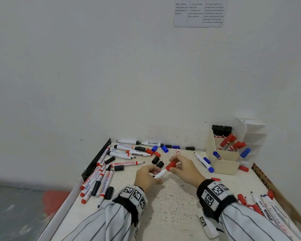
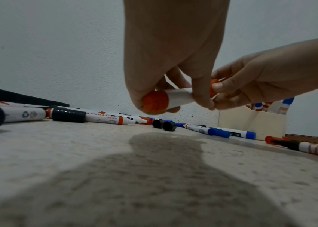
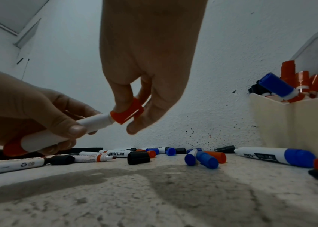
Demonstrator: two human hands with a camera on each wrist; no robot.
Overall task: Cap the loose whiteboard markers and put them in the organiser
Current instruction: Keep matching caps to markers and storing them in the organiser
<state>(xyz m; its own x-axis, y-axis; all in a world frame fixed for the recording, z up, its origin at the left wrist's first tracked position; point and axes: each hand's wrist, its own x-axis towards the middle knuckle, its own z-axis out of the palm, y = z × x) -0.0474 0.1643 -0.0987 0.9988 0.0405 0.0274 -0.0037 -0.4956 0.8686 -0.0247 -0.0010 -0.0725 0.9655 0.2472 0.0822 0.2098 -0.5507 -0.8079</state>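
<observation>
The left hand (image 1: 147, 178) has its fingers (image 3: 70, 129) curled round the white barrel of a red marker (image 1: 161, 173), thumb on top, holding it above the desk (image 1: 172, 206) and tilted up toward the right. The right hand (image 1: 184, 168) pinches the red cap (image 1: 171, 165) between thumb and fingers (image 3: 122, 95); the cap sits on the marker's tip end, though whether it is pushed fully home cannot be told. From the left wrist view, the marker's red butt end (image 2: 155, 102) faces the camera inside the left palm.

Below and in front of the hands lies a bare speckled patch of desk, running back toward the person's striped sleeves (image 1: 111, 221). Just beyond the hands lie two loose black caps (image 1: 157, 162), then blue caps (image 1: 164, 149) and a red one near the wall (image 1: 94, 75). To the left, a spread of uncapped red and black markers (image 1: 97, 181) crowds the desk's left edge, where a dark strip (image 1: 96, 159) runs along it. More markers (image 1: 129, 150) lie along the back edge against the wall.

To the right, the cream organiser (image 1: 224, 164) stands in the far corner, touching the wall, with black-, red- and blue-capped markers upright or leaning in its compartments. A blue marker (image 1: 204, 162) lies just beside its front left, between it and the right hand. Near the right edge, beside the right sleeve, another cluster of markers (image 1: 261, 204) lies. A printed sheet (image 1: 199, 12) is stuck high on the wall.
</observation>
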